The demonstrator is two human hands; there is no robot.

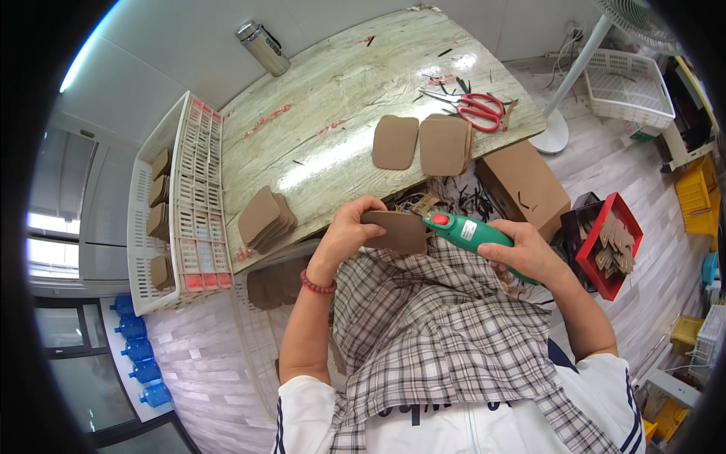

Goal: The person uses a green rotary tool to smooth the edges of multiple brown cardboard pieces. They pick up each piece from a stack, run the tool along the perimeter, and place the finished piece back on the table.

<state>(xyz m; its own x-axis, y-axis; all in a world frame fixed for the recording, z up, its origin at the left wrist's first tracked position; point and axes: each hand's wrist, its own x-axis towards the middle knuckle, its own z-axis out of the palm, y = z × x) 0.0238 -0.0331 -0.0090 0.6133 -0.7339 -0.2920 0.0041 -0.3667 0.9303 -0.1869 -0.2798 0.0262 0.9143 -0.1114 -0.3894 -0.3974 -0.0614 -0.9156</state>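
My left hand (352,231), with a red bead bracelet at the wrist, pinches a flat brown rounded pad (402,231) above my lap. Wrapped round a green handheld power tool (463,231) with a red switch is my right hand (522,251). The tool's small tip is at the pad's right edge; whether they touch I cannot tell. On the table lie a single brown pad (395,142) and a stack of similar pads (445,145) beside it. A fanned pile of pads (266,219) rests at the table's near left.
Red-handled scissors (481,112) lie on the wood-patterned table (333,98) among dark scraps. A steel flask (263,50) stands at the back. White plastic baskets (200,197) line the left edge. Below right are a cardboard box (522,181) and a red bin (634,219) holding brown pieces.
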